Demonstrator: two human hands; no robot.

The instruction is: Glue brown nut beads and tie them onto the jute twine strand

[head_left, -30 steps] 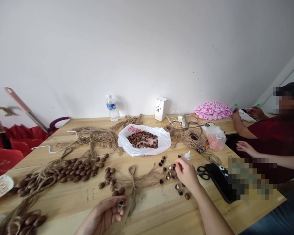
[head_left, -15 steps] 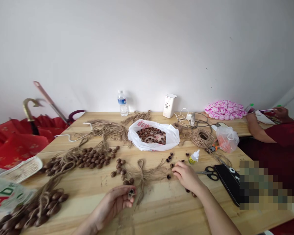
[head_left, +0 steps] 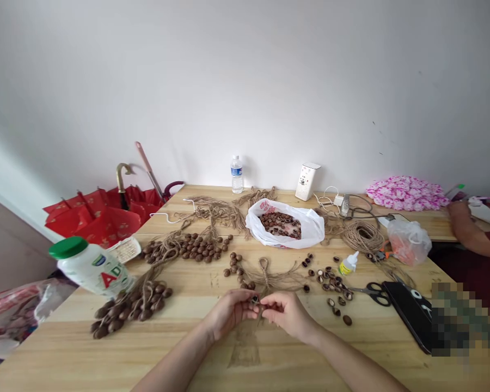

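Observation:
My left hand point(head_left: 230, 314) is closed in a pinch on a hollow brown nut shell half point(head_left: 255, 299). My right hand point(head_left: 291, 316) meets it there, thumb and finger pinched together; what they hold is hidden. Just beyond both hands a looped, knotted bundle of twine point(head_left: 264, 279) lies with its strands spread out. Several whole brown nut shells point(head_left: 233, 263) sit at its left strands. To the right are loose shell halves point(head_left: 330, 281), some with the hollow side up. A small glue bottle point(head_left: 347, 265) stands behind them, near black-handled scissors point(head_left: 376, 294).
A white plastic bag point(head_left: 310, 234) of shells stands mid-table. Left are clusters of shells on twine point(head_left: 136, 305) and a green-lidded white bottle point(head_left: 92, 267). A twine coil point(head_left: 362, 237) and black phone point(head_left: 408, 316) are right. Another person's arm point(head_left: 471, 234) rests far right.
My right hand has moved left from the loose shell halves to meet my left hand. My left hand still holds its shell half. The view has swung left.

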